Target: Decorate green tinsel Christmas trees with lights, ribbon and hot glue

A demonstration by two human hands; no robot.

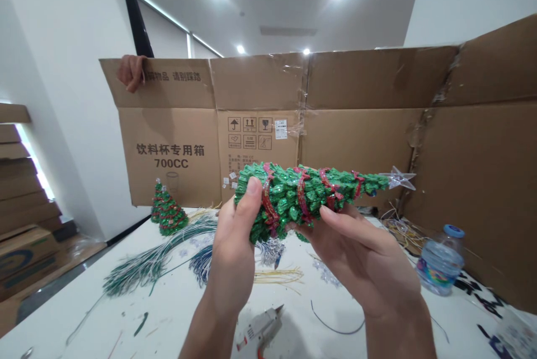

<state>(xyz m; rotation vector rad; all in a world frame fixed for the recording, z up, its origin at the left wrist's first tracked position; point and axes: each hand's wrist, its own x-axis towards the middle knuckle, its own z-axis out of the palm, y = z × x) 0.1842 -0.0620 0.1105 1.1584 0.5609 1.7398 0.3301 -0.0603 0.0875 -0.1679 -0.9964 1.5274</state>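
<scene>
A small green artificial Christmas tree [289, 197] lies sideways in the air between my hands, wound with a red glittery ribbon. Its clear plastic star [400, 178] points right. My left hand [235, 241] grips the wide base end, thumb on top. Under the middle and narrower part, my right hand [356, 253] is closed on it with the thumb against the side. Below them on the table lies a white hot glue gun [260, 328], nozzle towards the upper right. The fingertips behind the tree are partly hidden.
Finished-looking small trees [170, 211] stand at the back left. Bundles of green-and-white wire strands [142, 267] and yellow strands [279, 276] lie on the white table [176, 328]. A water bottle [442, 261] stands right. Cardboard walls [361, 146] enclose the back; another person's hand [131, 72] rests on top.
</scene>
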